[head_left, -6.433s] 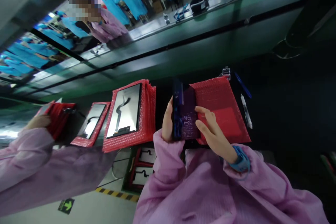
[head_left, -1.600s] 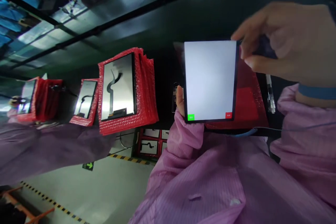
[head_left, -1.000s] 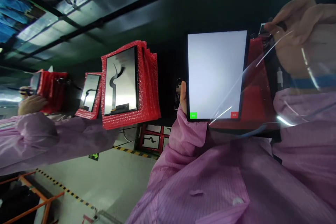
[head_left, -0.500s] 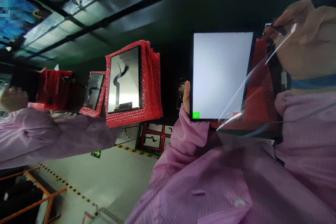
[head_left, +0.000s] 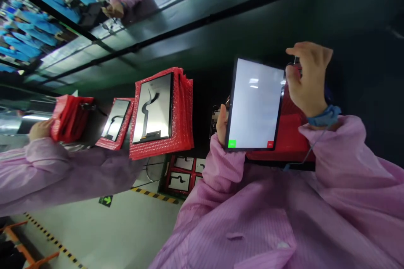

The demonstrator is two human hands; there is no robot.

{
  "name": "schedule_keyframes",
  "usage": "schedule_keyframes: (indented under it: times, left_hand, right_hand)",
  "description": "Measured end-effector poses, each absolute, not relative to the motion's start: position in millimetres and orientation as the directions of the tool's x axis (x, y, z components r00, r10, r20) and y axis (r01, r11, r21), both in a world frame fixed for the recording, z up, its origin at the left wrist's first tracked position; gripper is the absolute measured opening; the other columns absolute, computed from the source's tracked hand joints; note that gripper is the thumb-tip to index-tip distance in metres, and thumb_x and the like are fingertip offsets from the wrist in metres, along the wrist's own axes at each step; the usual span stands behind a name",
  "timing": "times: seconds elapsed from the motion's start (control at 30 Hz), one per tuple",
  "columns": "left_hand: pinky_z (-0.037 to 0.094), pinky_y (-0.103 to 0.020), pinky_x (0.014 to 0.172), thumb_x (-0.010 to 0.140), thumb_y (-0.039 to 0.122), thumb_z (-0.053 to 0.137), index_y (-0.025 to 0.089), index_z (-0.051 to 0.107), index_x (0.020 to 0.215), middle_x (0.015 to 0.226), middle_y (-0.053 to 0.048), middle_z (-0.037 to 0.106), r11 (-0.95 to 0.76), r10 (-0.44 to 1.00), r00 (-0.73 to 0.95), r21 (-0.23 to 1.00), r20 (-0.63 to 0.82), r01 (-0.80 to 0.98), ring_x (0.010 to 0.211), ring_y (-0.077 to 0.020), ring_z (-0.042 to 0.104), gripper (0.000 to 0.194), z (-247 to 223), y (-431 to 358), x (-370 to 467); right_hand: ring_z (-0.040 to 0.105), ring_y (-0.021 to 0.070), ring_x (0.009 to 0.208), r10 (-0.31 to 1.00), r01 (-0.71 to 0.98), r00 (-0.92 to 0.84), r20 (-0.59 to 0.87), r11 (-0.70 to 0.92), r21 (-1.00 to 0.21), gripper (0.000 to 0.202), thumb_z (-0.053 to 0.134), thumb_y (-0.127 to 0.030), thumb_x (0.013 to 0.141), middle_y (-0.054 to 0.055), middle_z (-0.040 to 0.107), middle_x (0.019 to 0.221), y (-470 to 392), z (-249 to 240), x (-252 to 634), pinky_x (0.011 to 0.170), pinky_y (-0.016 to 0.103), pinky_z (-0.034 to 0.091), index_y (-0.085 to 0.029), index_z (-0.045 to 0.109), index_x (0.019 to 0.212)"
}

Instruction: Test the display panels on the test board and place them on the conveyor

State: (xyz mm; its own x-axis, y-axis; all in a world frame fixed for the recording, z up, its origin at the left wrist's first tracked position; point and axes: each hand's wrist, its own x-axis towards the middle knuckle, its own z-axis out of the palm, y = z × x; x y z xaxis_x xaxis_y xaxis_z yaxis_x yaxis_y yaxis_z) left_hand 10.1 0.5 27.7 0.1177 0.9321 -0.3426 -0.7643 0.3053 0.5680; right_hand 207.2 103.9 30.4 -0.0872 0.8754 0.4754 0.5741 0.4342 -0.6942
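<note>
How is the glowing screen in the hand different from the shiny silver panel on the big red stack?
The glowing screen is bright white, with green and red boxes; the silver panel has a dark ribbon cable.
The glowing screen is held in the left hand; the silver panel lies on the red stack.
Both are flat rectangles.

Smock: pink, faintly striped | button: pale | right wristband: blue (thin cord attached)

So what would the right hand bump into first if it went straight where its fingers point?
Probably the lit screen, near its top right corner; depth is unclear, so the right hand might pass over.
</note>
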Motion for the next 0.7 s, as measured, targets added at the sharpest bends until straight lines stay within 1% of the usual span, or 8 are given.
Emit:
schedule_keyframes:
  times: [0.13, 0.23, 0.3, 0.37, 0.5, 0.6, 0.67, 0.7]
  left_hand:
    - [0.056, -0.041, 0.103, 0.088, 0.027, 0.057, 0.023, 0.073, 0.102, 0.111, -0.004, 0.077, 0.241, 0.953, 0.036, 0.680, -0.301, -0.692, 0.119, -0.0295, 0.067, 0.021, 49.5, -1.5, 21.0]
    - [0.041, -0.036, 0.120, 0.080, 0.009, 0.060, 0.027, 0.070, 0.112, 0.128, 0.004, 0.071, 0.200, 0.977, 0.061, 0.770, -0.205, -0.606, 0.138, -0.0232, 0.054, 0.038, 62.8, 0.6, 40.8]
    - [0.031, -0.034, 0.125, 0.080, 0.008, 0.061, 0.028, 0.066, 0.119, 0.142, 0.008, 0.062, 0.202, 0.979, 0.115, 0.817, -0.166, -0.541, 0.147, -0.0196, 0.043, 0.044, 65.7, 3.5, 55.6]
    - [0.025, -0.034, 0.128, 0.084, 0.010, 0.060, 0.029, 0.062, 0.127, 0.154, 0.010, 0.050, 0.187, 0.980, 0.153, 0.863, -0.129, -0.470, 0.152, -0.0175, 0.033, 0.047, 64.0, 6.1, 68.6]
    - [0.021, -0.038, 0.129, 0.093, 0.021, 0.059, 0.032, 0.050, 0.142, 0.164, 0.006, 0.036, 0.064, 0.973, 0.231, 0.962, -0.001, -0.264, 0.156, -0.0195, 0.021, 0.051, 54.0, 3.0, 78.6]
    - [0.033, -0.042, 0.124, 0.101, 0.035, 0.051, 0.028, 0.053, 0.138, 0.155, -0.004, 0.049, -0.225, 0.964, 0.159, 0.972, 0.212, 0.067, 0.151, -0.0230, 0.035, 0.038, 41.0, -13.1, 63.5]
    - [0.043, -0.043, 0.114, 0.103, 0.035, 0.047, 0.024, 0.063, 0.122, 0.133, -0.009, 0.062, -0.406, 0.899, 0.024, 0.814, 0.437, 0.416, 0.133, -0.0231, 0.054, 0.027, 25.7, -28.5, 42.3]
    - [0.047, -0.041, 0.107, 0.102, 0.032, 0.048, 0.022, 0.066, 0.112, 0.120, -0.009, 0.065, -0.416, 0.842, -0.033, 0.688, 0.538, 0.595, 0.119, -0.0219, 0.060, 0.022, 15.5, -36.3, 29.7]
  right_hand:
    - [0.042, 0.0314, 0.140, 0.886, 0.457, -0.132, 0.444, 0.452, -0.766, 0.043, 0.042, -0.053, 0.097, 0.003, 0.053, 0.149, 100.5, 27.8, 201.8, 0.117, 0.058, 0.027, -0.037, 0.053, 0.136]
    - [0.040, 0.0259, 0.146, 0.907, 0.331, -0.168, 0.386, 0.421, -0.845, 0.052, 0.037, -0.058, 0.099, 0.003, 0.046, 0.157, 97.3, 31.6, 199.0, 0.120, 0.051, 0.031, -0.036, 0.042, 0.145]
    - [0.036, 0.0189, 0.149, 0.921, 0.252, -0.221, 0.321, 0.372, -0.893, 0.053, 0.036, -0.059, 0.100, -0.001, 0.040, 0.160, 96.6, 33.5, 200.0, 0.122, 0.042, 0.030, -0.040, 0.033, 0.149]
    - [0.039, 0.0155, 0.146, 0.928, 0.202, -0.229, 0.295, 0.342, -0.918, 0.053, 0.035, -0.061, 0.100, -0.002, 0.044, 0.157, 99.0, 31.8, 201.9, 0.124, 0.038, 0.027, -0.041, 0.031, 0.150]
    - [0.056, 0.0229, 0.129, 0.918, 0.132, -0.110, 0.380, 0.392, -0.910, 0.059, 0.044, -0.065, 0.094, 0.005, 0.062, 0.133, 110.8, 20.2, 203.1, 0.121, 0.048, 0.034, -0.029, 0.044, 0.142]
    - [0.059, 0.0233, 0.124, 0.922, 0.045, -0.079, 0.378, 0.382, -0.923, 0.049, 0.053, -0.060, 0.093, 0.004, 0.065, 0.126, 116.5, 15.1, 202.8, 0.118, 0.049, 0.037, -0.030, 0.051, 0.132]
    - [0.060, 0.0228, 0.123, 0.928, -0.005, -0.072, 0.365, 0.366, -0.931, 0.044, 0.057, -0.057, 0.092, 0.003, 0.066, 0.124, 117.1, 15.2, 202.8, 0.117, 0.049, 0.038, -0.031, 0.052, 0.128]
    - [0.060, 0.0227, 0.123, 0.930, -0.020, -0.073, 0.361, 0.360, -0.933, 0.044, 0.058, -0.056, 0.092, 0.003, 0.066, 0.124, 116.8, 16.0, 203.0, 0.117, 0.049, 0.038, -0.031, 0.052, 0.127]
